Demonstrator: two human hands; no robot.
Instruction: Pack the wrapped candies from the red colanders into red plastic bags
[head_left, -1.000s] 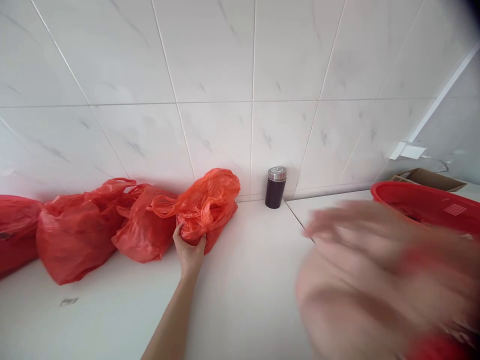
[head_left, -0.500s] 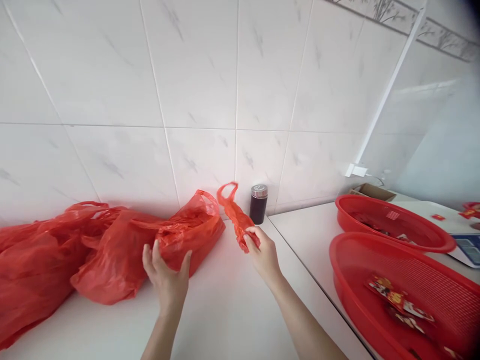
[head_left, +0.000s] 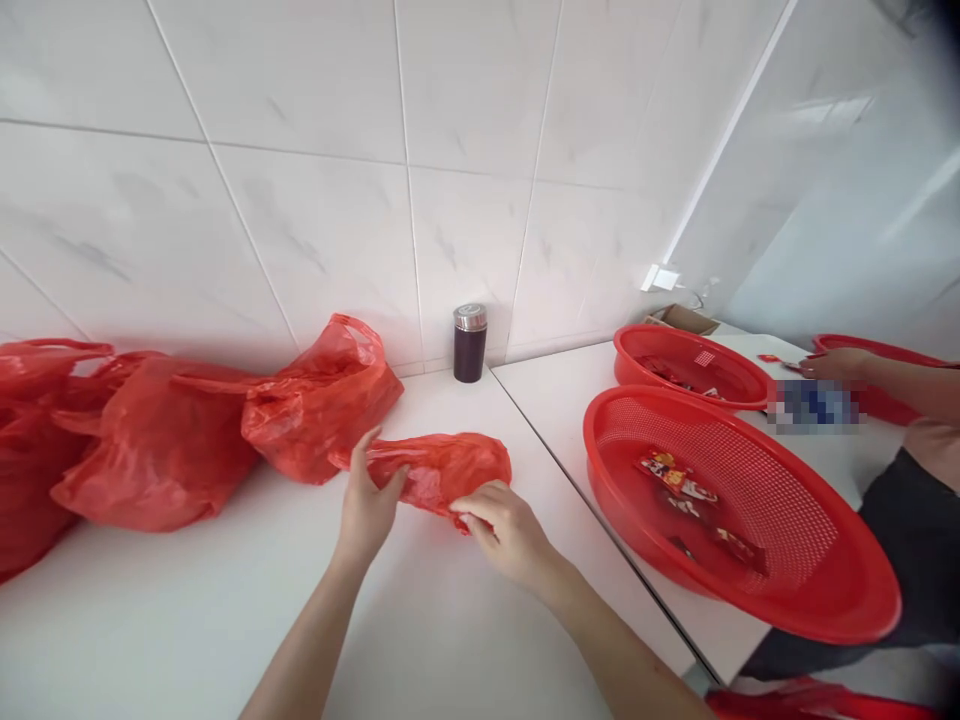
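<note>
A crumpled red plastic bag [head_left: 442, 465] is stretched sideways between my hands, just above the white table. My left hand [head_left: 367, 515] holds its left end, with the thumb on the near side and part of the bag sticking out past the fingers. At the lower right edge, my right hand [head_left: 514, 530] pinches the film between thumb and fingers. Close behind on the left stands a red bag with looped handles [head_left: 330, 400], bulging and tied to nothing I can see. Its contents are hidden.
More full red bags [head_left: 165, 440] line the wall at left. A dark jar with a silver lid [head_left: 469, 345] stands by the wall. On the right are a large red basket [head_left: 810, 520] with several wrapped packets and a smaller red basket [head_left: 630, 350]. A co-worker's hand [head_left: 840, 365] is beyond.
The thin bag has come down from upright to lying sideways and is spread wider. My left hand has moved onto it. The view has turned right, bringing a co-worker into sight.
</note>
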